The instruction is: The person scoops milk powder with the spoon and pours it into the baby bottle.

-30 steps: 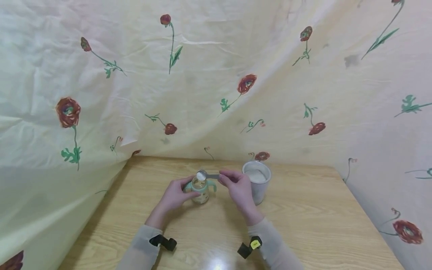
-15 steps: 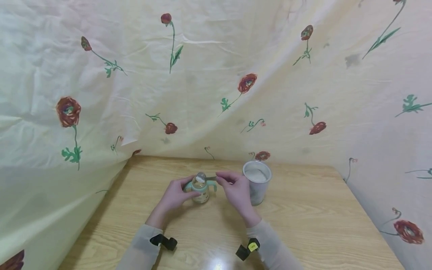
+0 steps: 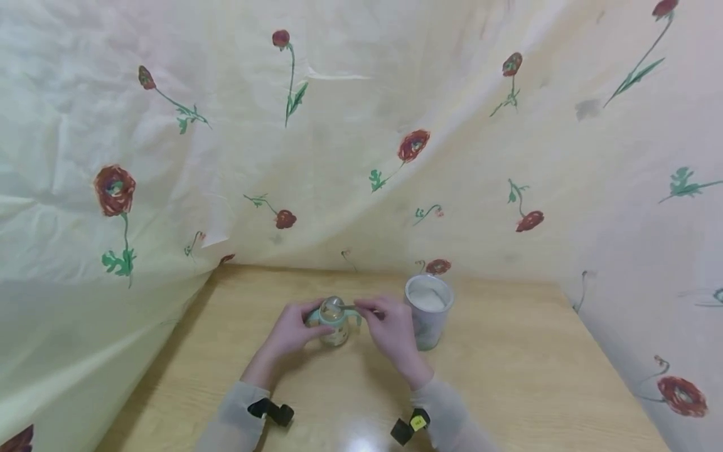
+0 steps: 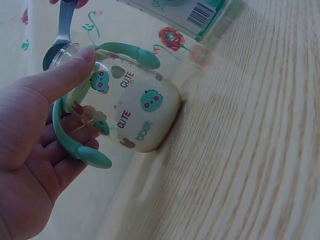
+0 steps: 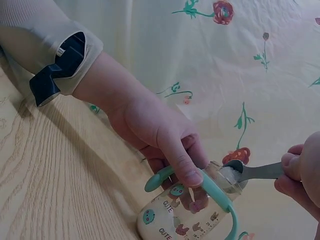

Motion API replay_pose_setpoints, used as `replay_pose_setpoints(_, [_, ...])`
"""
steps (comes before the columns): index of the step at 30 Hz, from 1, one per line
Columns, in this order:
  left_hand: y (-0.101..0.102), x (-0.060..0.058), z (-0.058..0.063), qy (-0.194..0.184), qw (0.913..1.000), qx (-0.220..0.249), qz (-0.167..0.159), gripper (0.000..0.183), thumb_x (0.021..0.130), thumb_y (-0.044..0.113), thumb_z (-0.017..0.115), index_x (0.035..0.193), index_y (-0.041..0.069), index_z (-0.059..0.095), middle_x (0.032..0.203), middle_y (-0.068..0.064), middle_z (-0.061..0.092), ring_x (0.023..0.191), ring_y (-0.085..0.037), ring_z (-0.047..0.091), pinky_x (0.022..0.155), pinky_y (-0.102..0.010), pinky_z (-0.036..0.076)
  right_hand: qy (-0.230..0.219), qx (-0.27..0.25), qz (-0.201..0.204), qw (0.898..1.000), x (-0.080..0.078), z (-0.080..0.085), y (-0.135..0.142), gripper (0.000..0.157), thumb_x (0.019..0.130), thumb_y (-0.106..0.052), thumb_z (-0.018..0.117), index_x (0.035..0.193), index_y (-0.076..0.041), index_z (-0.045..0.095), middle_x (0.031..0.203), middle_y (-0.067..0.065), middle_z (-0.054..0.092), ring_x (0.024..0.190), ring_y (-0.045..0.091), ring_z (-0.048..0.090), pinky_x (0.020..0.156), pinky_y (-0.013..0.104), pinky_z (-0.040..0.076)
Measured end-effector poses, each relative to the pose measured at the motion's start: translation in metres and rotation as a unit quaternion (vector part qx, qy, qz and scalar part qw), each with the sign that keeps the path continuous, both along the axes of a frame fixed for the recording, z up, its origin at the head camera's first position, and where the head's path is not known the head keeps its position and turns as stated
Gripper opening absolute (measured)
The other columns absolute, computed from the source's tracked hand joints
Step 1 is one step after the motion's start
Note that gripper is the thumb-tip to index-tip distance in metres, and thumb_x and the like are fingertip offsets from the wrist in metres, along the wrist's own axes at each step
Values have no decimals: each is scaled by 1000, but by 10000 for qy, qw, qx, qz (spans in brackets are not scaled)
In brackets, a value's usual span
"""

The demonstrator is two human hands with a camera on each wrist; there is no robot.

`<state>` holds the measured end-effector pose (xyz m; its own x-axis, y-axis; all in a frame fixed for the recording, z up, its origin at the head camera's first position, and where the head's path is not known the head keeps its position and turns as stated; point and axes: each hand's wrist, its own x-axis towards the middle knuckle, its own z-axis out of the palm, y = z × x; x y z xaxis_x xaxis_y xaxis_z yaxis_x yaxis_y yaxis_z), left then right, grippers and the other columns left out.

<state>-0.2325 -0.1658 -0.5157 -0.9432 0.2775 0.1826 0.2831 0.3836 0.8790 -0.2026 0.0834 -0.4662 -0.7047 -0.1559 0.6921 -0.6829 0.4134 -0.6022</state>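
A clear baby bottle [image 3: 337, 334] with mint-green handles [image 5: 218, 189] and printed cartoon faces stands upright on the wooden table, pale contents showing low inside. My left hand [image 3: 295, 328] grips it near the neck, thumb on the front and fingers behind. My right hand [image 3: 392, 329] pinches the grey handle of a measuring scoop [image 5: 262, 171]. The scoop's bowl is tipped at the bottle's mouth, and white powder [image 5: 230, 173] shows at it in the right wrist view. In the left wrist view the dark bowl [image 4: 52, 54] overlaps the bottle's rim.
Just right of my right hand stands a tall round canister [image 3: 425, 329] holding white powder [image 3: 427, 298]. Flowered cloth [image 3: 350, 157] hangs behind and at both sides of the wooden table [image 3: 508, 351]. Black wrist cameras [image 3: 272, 410] sit on both sleeves.
My right hand has moved slightly left and down, bringing the scoop from level above the bottle to tipped at its mouth. The left hand keeps its grip; the head view has shifted slightly.
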Motion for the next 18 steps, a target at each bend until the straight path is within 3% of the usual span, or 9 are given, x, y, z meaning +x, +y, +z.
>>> replay_pose_setpoints(4, [0, 0, 1, 42, 10000, 24, 6, 71, 88, 35, 91, 149, 11, 64, 141, -8, 69, 132, -27, 64, 116, -52, 48, 360, 127, -4, 9993, -2, 1, 0, 13, 89, 4, 84, 99, -4, 84, 91, 8, 80, 77, 15, 74, 67, 22, 63])
replay_pose_setpoints(13, [0, 5, 1, 38, 10000, 57, 10, 70, 88, 32, 90, 149, 9, 63, 142, -9, 69, 133, -29, 64, 116, -53, 47, -150, -122, 33, 9998, 2, -1, -1, 15, 89, 7, 83, 101, -3, 84, 96, 4, 80, 84, 15, 76, 71, 22, 64])
replay_pose_setpoints(18, [1, 5, 3, 3, 10000, -20, 56, 71, 88, 32, 91, 149, 10, 63, 144, -9, 68, 135, -30, 62, 117, -53, 46, -195, -160, 14, 9997, 2, 0, -1, 15, 89, 7, 83, 101, -3, 84, 96, 3, 79, 84, 15, 76, 71, 22, 64])
